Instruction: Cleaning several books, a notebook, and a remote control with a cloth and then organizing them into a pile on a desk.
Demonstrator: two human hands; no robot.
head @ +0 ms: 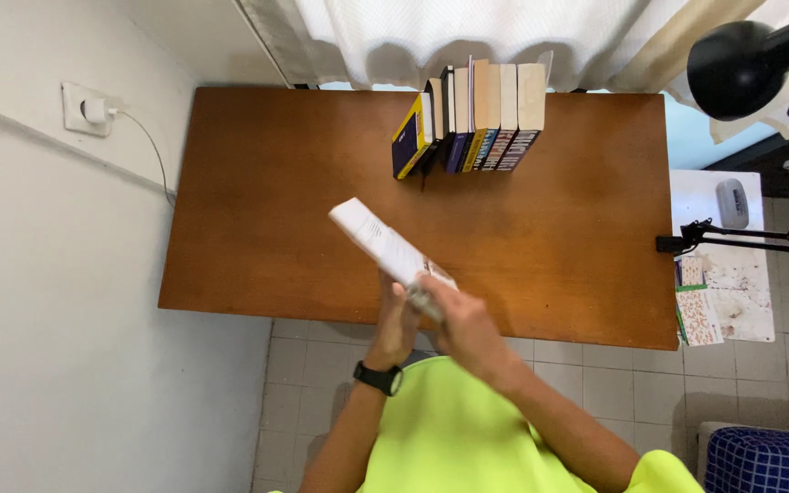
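Over the near edge of a brown wooden table (276, 210) I hold a white book (378, 239) tilted up to the left. My left hand (396, 321), with a black watch on its wrist, grips the book's lower end from the left side. My right hand (458, 319) clasps the same end from the right. The book is slightly blurred. At the far edge of the table stands a row of several books (472, 119), spines towards me, with a dark blue and yellow one (410, 139) leaning at the left end.
A white wall with a plug in a socket (87, 109) runs along the left. White curtains (468, 36) hang behind the table. A black lamp (741, 57) on a clamp arm stands at the right, above a small white side table (732, 265). A blue checked basket (764, 461) sits bottom right.
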